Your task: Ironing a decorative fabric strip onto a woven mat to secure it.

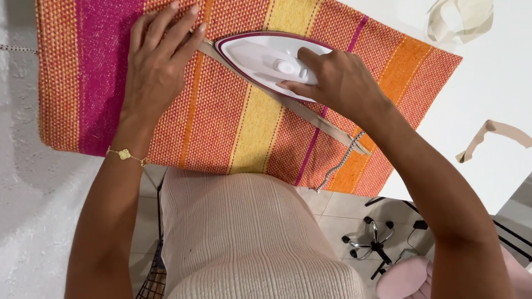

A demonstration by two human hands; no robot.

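In the head view, the right hand [339, 80] gripped the top handle of the white plastic iron with a magenta rim [266, 59], fingers closed around it, near the far edge of the orange, yellow and magenta striped woven mat [230, 122] on the white table [508, 79]. The left hand [160, 61] lay flat, fingers narrowly spread, pinning the thin beige fabric strip [300, 108] just beside the iron's tip. The iron looked rigid and fairly heavy, best held by the handle; the strip looked light and limp; a pink wheeled chair [403, 281] stood on pale floor tiles.

White table [514, 79], pale tiled floor [330, 207], pink swivel chair [403, 281], perhaps textured wall at left.
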